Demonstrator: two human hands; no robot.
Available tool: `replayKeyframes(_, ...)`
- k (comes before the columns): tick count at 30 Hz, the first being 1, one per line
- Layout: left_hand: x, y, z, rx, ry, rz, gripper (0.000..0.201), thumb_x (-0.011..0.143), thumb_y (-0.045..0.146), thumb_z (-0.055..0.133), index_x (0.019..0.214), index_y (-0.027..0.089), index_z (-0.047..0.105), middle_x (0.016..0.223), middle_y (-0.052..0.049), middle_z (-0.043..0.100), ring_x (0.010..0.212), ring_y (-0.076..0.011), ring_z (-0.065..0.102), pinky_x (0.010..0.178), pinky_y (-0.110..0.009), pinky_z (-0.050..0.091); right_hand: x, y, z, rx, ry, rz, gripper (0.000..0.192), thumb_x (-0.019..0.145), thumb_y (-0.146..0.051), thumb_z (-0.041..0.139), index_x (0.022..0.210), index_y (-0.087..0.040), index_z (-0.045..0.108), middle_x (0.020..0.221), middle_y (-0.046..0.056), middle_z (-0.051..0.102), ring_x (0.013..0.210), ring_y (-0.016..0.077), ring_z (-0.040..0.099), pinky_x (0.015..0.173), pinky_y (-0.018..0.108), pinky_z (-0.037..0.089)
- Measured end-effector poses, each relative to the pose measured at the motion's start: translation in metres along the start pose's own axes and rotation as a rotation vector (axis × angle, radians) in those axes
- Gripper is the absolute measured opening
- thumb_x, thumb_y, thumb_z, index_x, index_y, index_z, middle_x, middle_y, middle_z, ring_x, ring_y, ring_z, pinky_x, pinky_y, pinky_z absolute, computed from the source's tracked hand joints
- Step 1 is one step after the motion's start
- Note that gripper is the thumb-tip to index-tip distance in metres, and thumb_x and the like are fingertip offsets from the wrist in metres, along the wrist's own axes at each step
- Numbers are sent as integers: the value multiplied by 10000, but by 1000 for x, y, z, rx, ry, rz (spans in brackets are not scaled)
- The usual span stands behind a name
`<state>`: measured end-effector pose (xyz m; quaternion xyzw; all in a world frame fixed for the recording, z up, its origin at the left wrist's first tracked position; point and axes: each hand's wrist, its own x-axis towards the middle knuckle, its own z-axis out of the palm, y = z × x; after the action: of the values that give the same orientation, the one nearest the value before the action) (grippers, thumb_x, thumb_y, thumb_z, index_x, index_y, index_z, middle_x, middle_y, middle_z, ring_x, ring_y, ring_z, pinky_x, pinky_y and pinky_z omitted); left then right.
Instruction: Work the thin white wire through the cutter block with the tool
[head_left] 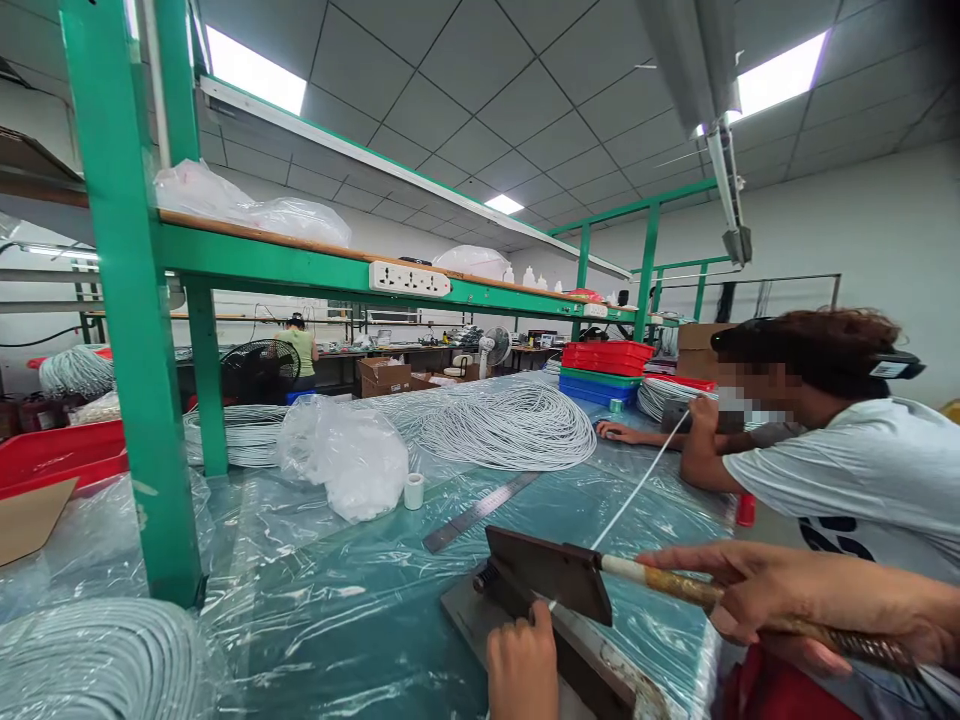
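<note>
A lever cutter [551,578] with a dark metal blade stands on the bench before me, its blade raised at an angle. My right hand [795,595] is wrapped around its long handle [667,583], the index finger stretched along it. Close beside the blade, my left hand [521,660] has curled fingers, with a bit of white cable showing at the fingertip. The white cable [641,480] runs from behind the blade, taut and straight, up to a co-worker's raised hand [703,412] at the right. The blade hides part of the cable.
Coils of white cable [517,425] lie on the plastic-covered bench, with a steel ruler [480,512], a small white roll [414,491] and a plastic bag [349,455]. A green post [142,330] rises at the left. Stacked trays [604,375] stand at the back; a co-worker [840,450] leans in.
</note>
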<state>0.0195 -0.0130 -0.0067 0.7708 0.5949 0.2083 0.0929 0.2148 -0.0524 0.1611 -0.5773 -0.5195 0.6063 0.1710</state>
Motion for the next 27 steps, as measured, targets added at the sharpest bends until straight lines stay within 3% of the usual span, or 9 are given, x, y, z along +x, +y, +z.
replayKeyframes(3,5,-2,-3,-282,-89,-102,222,870,59,397,970,135,580,884,-103,600,836,-243,561,646,-281,355,-6,-8,9,-104,47,21,911,465,-300,550,1284,-38,249,510,-26,495,283,43,344,255,88,248)
replayKeyframes(7,15,-5,-1,-693,-140,-197,230,847,45,408,656,120,513,700,-53,535,747,-185,507,633,-257,287,-6,-14,16,-182,95,44,853,438,-297,503,1233,-43,325,531,-6,500,288,46,340,255,96,267)
replayKeyframes(11,22,-7,9,-814,-155,-223,368,818,24,362,482,173,334,498,42,314,563,-124,365,534,-251,204,-4,-15,15,-247,104,80,755,427,-311,482,1146,-92,414,542,-17,496,278,40,326,236,94,256)
replayKeyframes(17,20,-8,17,-943,-137,-213,400,816,188,409,471,200,206,487,61,141,504,-109,189,505,-270,124,0,-12,14,-298,109,110,568,433,-371,485,940,-117,456,487,-52,437,275,41,317,223,98,249)
replayKeyframes(27,25,-7,24,-990,-107,-203,336,695,216,402,414,206,218,468,52,132,490,-105,158,501,-273,94,3,-1,10,-255,77,165,556,453,-366,486,964,-149,482,431,-85,360,284,43,250,229,100,220)
